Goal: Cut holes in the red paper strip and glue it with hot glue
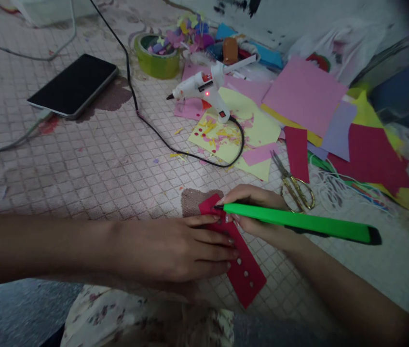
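Note:
A narrow red paper strip (248, 270) with a row of small round holes lies aslant on the cloth. My left hand (179, 248) rests flat across it, fingers stretched out and pressing it down. In my right hand (253, 202) is a long bright green pen (298, 221) with a dark point, its fingers closed near the front end. The point touches or nearly touches the strip's far end. Part of the strip is hidden beneath my left fingers. Gold-handled scissors (296, 190) lie just beyond my right hand.
A white glue gun (204, 86) with a red light and black cord lies on coloured paper. Behind it is a green tape roll (157, 60) holding paper bits. Paper sheets (306, 96) and white string (338, 188) are at right; a phone (76, 84) with cable is at left.

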The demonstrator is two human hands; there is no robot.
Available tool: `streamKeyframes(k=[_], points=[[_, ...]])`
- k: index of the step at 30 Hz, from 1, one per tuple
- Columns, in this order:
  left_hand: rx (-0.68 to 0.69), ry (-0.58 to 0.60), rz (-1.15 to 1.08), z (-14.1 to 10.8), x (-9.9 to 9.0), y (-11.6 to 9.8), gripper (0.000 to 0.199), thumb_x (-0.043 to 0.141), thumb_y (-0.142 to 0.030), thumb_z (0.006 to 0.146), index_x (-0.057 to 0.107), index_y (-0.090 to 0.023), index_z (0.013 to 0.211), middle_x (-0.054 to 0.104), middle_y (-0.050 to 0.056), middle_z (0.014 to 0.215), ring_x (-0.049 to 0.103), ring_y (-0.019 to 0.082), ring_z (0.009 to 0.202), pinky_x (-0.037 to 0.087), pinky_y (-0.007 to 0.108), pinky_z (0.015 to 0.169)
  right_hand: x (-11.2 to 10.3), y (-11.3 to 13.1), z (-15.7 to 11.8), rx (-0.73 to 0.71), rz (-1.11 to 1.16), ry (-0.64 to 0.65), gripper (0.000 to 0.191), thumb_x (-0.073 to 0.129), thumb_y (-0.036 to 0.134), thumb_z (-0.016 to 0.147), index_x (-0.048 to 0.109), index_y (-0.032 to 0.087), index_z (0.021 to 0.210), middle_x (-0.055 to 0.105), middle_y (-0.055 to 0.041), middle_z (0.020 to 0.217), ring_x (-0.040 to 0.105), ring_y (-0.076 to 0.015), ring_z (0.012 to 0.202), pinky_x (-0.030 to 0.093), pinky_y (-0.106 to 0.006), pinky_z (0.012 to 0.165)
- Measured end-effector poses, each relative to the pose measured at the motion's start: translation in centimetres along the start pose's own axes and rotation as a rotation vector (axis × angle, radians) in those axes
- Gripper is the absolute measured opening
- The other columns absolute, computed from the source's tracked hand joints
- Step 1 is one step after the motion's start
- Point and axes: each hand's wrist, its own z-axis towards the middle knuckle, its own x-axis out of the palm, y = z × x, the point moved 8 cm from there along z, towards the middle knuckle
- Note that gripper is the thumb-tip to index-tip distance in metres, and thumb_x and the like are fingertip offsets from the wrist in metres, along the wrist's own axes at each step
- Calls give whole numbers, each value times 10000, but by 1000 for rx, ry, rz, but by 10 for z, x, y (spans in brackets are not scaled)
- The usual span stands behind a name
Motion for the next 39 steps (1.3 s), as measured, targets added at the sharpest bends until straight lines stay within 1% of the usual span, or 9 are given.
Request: streamKeyframes(k=[6, 10, 14, 19, 23, 25, 30, 35, 39], points=[[-9, -39, -30, 0, -2, 0, 449, 648, -335, 962, 618, -106, 1347, 556, 108, 1483, 477, 246, 1429, 204, 424, 1300, 1, -3, -1, -1, 1, 6, 140, 632, 230, 894, 691, 249, 1019, 761, -19, 954, 707, -184, 847, 576, -316, 747], [-3, -10, -3, 0, 0, 0, 451, 593, -361, 994, 601, -105, 1366, 530, 107, 1506, 448, 241, 1449, 158, 417, 1309, 1, 0, 0, 8, -4, 26, 136, 629, 255, 898, 690, 251, 1020, 761, -25, 958, 711, -188, 850, 576, -322, 746], [-3, 46, 1, 1, 3, 0, 418, 553, -340, 1015, 600, -117, 1365, 487, 95, 1541, 414, 242, 1470, 87, 415, 1315, 3, 5, 5, -1, 13, 86, 163, 630, 326, 923, 694, 242, 1046, 758, -32, 974, 710, -185, 865, 569, -311, 749], [-13, 49, 15, 1, 3, 1, 409, 513, -331, 1035, 591, -125, 1379, 505, 81, 1529, 427, 228, 1461, 124, 400, 1312, 3, -1, 6, -36, 76, 144, 271, 636, 458, 933, 708, 236, 1071, 753, -45, 999, 705, -192, 896, 566, -320, 782], [9, 26, 25, 1, 2, -1, 459, 535, -362, 1023, 576, -84, 1386, 511, 99, 1527, 437, 240, 1452, 96, 406, 1313, -2, -16, 0, 33, 144, 51, 221, 663, 405, 932, 703, 243, 1077, 740, -48, 999, 710, -182, 859, 564, -297, 719], [8, 31, 30, 1, 2, -1, 462, 529, -368, 1027, 573, -83, 1388, 503, 95, 1534, 432, 238, 1455, 70, 401, 1313, -1, -20, -3, 46, 168, 54, 218, 674, 382, 927, 696, 244, 1094, 733, -50, 1016, 709, -179, 853, 559, -286, 695], [7, 29, 8, 0, 1, -1, 481, 537, -371, 1021, 562, -76, 1400, 491, 104, 1541, 427, 242, 1459, 59, 400, 1312, 1, -20, -4, 20, 171, 73, 235, 675, 388, 923, 699, 230, 1096, 729, -55, 1006, 700, -184, 853, 556, -293, 706], [-1, 15, 5, 0, 2, 0, 459, 556, -378, 1012, 587, -107, 1382, 516, 106, 1520, 435, 235, 1457, 114, 408, 1312, 1, -18, -3, 14, 125, 66, 184, 693, 299, 907, 710, 241, 1080, 730, -26, 986, 682, -167, 852, 539, -292, 774], [1, 10, 16, -1, 2, 0, 470, 550, -378, 1014, 576, -101, 1393, 498, 102, 1534, 430, 233, 1459, 104, 405, 1313, 1, -11, -1, -4, 117, 91, 209, 665, 339, 916, 709, 239, 1094, 733, -26, 998, 669, -168, 860, 527, -295, 775]])
